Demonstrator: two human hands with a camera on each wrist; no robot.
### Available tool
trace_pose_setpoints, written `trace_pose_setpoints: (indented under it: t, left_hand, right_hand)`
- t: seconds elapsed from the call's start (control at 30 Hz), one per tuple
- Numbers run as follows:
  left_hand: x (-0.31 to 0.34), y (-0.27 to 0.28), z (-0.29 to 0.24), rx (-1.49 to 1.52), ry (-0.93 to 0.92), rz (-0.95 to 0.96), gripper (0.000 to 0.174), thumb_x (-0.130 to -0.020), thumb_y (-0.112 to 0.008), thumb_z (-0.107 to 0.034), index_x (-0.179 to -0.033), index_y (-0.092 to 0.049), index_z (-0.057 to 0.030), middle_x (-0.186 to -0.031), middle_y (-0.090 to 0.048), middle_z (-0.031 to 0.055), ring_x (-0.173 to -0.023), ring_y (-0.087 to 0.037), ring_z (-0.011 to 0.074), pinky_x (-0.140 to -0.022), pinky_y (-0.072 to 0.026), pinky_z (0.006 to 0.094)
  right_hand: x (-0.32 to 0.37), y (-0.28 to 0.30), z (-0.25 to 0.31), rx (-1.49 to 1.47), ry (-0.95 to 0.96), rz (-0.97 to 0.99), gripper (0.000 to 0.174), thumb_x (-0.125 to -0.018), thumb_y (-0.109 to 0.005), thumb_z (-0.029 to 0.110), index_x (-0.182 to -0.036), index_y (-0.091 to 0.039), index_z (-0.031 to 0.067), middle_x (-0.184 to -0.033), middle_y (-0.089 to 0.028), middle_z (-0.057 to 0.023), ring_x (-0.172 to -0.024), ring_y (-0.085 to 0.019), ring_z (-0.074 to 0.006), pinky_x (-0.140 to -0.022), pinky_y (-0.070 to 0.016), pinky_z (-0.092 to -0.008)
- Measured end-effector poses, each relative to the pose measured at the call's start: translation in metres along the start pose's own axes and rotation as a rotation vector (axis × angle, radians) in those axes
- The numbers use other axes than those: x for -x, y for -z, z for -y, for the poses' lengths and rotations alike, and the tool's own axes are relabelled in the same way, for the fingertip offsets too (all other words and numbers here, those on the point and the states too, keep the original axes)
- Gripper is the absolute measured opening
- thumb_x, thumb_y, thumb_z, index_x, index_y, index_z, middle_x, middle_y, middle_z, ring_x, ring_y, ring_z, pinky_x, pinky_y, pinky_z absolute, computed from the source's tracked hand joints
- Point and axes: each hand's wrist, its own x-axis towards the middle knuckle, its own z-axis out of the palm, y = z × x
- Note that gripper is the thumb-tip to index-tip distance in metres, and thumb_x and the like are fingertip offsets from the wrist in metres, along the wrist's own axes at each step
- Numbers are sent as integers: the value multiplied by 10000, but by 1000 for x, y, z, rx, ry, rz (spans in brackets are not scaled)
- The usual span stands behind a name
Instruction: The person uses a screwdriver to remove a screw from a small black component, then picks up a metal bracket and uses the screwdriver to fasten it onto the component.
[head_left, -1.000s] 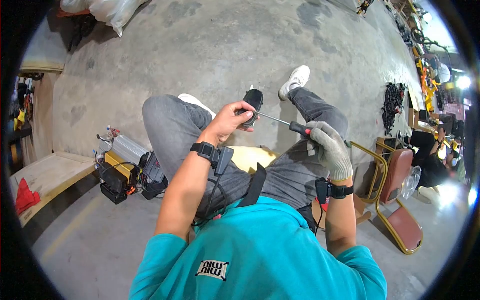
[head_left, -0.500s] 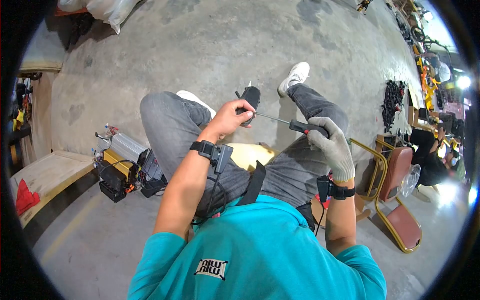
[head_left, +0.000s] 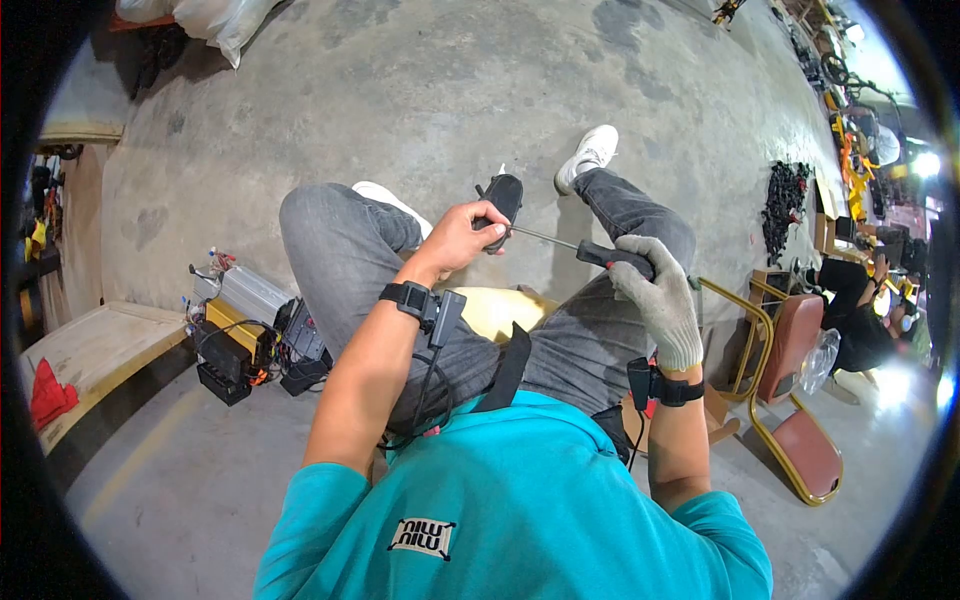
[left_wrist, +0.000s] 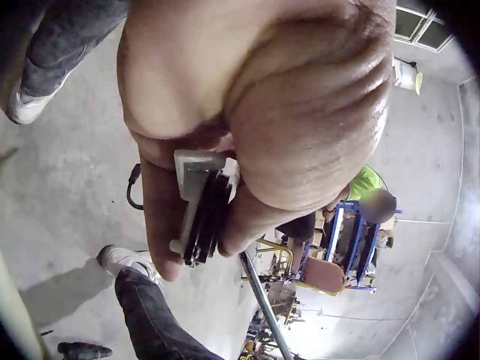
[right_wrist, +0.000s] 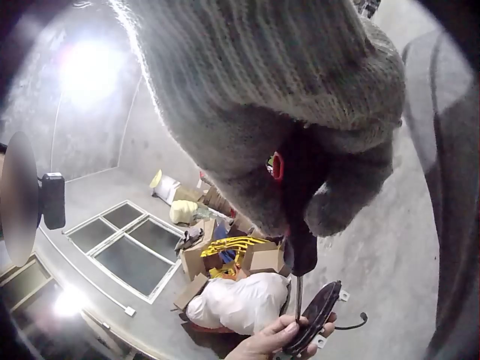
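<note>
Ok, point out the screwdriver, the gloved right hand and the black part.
Screwdriver (head_left: pixel 597 254): head view, on its dark handle.
Gloved right hand (head_left: pixel 665 298): head view, back of the glove.
Black part (head_left: pixel 506 193): head view, on its uncovered surface.

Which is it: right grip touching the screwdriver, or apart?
Touching: the head view shows the gloved right grip holding the screwdriver by its black handle.

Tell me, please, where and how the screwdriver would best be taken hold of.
Probably by its thick black handle, coming from the person's right: the screwdriver lies with its handle on that side, while its thin metal shaft runs left toward the black part. The wide handle should give the hands more to wrap around than the narrow shaft.
</note>
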Motion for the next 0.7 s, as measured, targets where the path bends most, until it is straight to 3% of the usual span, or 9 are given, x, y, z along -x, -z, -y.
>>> trace_pose_setpoints:
  t: [0.03, 0.1, 0.13, 0.2, 0.53, 0.7]
  left_hand:
    - [1, -2, -2, 0, 0, 1, 131, -950, -634, -3, -1077, -636, 27, -995, -663, 89, -853, -658, 146, -730, -605, 298]
    - [5, -8, -6, 111, -76, -86, 349, -930, -653, 14, -1267, -564, 27, -1131, -646, 129, -898, -659, 160, -722, -602, 291]
    - [6, -8, -7, 111, -76, -87, 349, -930, -653, 14, -1267, -564, 27, -1131, -646, 129, -898, -659, 160, -722, -602, 291]
    - [8, -7, -8, 59, -24, -239, 555, -907, -670, 26, -1417, -450, 13, -1228, -614, 150, -936, -653, 169, -717, -601, 288]
    - [4, 3, -7, 201, 56, -147, 601, -879, -663, 47, -1440, -465, -35, -1216, -613, 65, -957, -629, 151, -705, -584, 298]
    - [8, -3, -10, 320, 41, -139, 601, -882, -608, 92, -1450, -465, -43, -1211, -600, 48, -967, -609, 124, -780, -606, 288]
  right_hand:
    - [0, 0, 1, -14, -6, 0, 362, -897, -699, 135, -1215, -634, -25, -912, -659, -36, -782, -608, -86, -716, -506, -238]
    - [0, 0, -1, -32, -3, -20, 357, -897, -697, 136, -1210, -636, -24, -915, -660, -39, -782, -611, -90, -717, -510, -240]
    - [-1, 1, -2, -50, 1, -39, 352, -896, -696, 136, -1205, -638, -22, -918, -662, -41, -781, -614, -93, -718, -514, -242]
    - [-1, 2, -5, -84, 9, -48, 348, -896, -694, 139, -1199, -639, -23, -919, -662, -43, -781, -615, -94, -717, -514, -241]
    - [-3, 1, -6, -168, 31, -75, 336, -896, -691, 141, -1185, -645, -24, -930, -652, -38, -777, -603, -86, -717, -502, -232]
    - [-4, -6, -5, -116, 53, -97, 319, -899, -696, 121, -1189, -650, -5, -933, -652, -24, -788, -591, -70, -720, -489, -222]
